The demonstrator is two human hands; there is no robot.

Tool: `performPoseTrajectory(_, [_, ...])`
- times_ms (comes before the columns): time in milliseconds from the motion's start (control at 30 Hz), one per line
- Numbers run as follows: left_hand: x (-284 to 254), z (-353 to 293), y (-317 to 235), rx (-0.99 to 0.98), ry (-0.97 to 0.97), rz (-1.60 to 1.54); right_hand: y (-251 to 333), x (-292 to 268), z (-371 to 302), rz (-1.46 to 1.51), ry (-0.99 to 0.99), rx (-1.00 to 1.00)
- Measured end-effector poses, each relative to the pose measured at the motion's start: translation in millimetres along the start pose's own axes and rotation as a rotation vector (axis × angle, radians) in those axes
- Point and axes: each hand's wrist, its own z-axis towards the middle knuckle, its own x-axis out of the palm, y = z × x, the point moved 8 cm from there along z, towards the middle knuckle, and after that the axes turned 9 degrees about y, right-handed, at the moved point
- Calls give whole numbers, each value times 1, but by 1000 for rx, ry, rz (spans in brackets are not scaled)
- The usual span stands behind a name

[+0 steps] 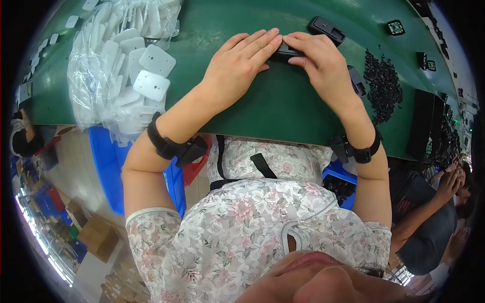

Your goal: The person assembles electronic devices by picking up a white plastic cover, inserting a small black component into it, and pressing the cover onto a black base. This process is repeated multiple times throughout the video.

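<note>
A small oblong black plastic casing (287,52) lies at the far middle of the green table, largely covered by my hands. My left hand (241,63) is closed over its left end, the fingers long and together, the thumb on the near side. Around the right end, my right hand (319,56) is closed with bent fingers on top and the thumb at the near edge. The casing's underside and left end are hidden. Just beyond my right hand is a similar black casing (326,30) with a recess. Another black casing (356,81) lies partly behind my right wrist.
On the left, white plastic plates (152,85) spill from clear bags (86,76). A pile of small black parts (382,86) lies right of my forearm. Farther right are a green circuit board piece (395,28) and a black box (424,123). Another person's arm (429,207) shows at right.
</note>
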Motion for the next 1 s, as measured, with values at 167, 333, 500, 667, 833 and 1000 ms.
performPoseTrajectory(167, [-14,39,35,-176,-217,-313,-60,-8,15,702,4,364])
performPoseTrajectory(333, [-8,27,47,-357,-232,-777,-36,-16,1,989,-126,285])
performPoseTrajectory(500, [-20,22,32,-384,-135,-732,-31,-9,-4,919,-35,380])
performPoseTrajectory(667, [-23,10,30,-294,-227,-698,-18,-13,6,722,-2,287])
performPoseTrajectory(833, [-54,-27,46,-301,-362,-602,-39,-31,28,785,-101,338])
performPoseTrajectory(1000, [-97,-90,77,-521,-360,216,-132,-52,46,670,-225,522])
